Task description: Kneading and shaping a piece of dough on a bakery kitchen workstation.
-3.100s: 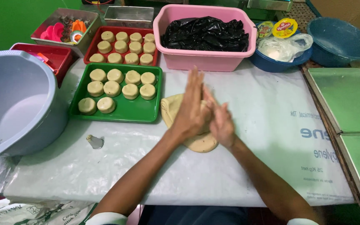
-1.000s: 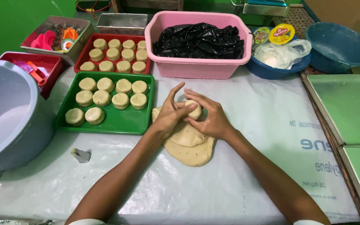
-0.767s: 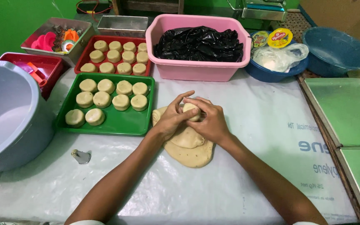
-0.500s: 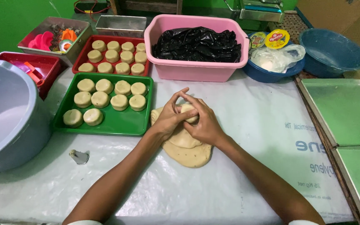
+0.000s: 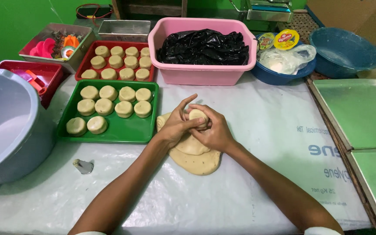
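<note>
Head view: a dough ball (image 5: 198,116) is cupped between the left hand (image 5: 176,126) and right hand (image 5: 214,130), both closed around it, just above the flat dough (image 5: 195,157) on the table (image 5: 257,130). The ball looks pale, smooth and round; the green tray (image 5: 122,130) lies just left.

The dough ball (image 5: 198,116) is mostly hidden under the left hand (image 5: 176,125) and right hand (image 5: 213,130), which also cover the top of the flat dough sheet (image 5: 195,159). The grey tub (image 5: 5,126) and metal trays (image 5: 362,113) run off the edges
</note>
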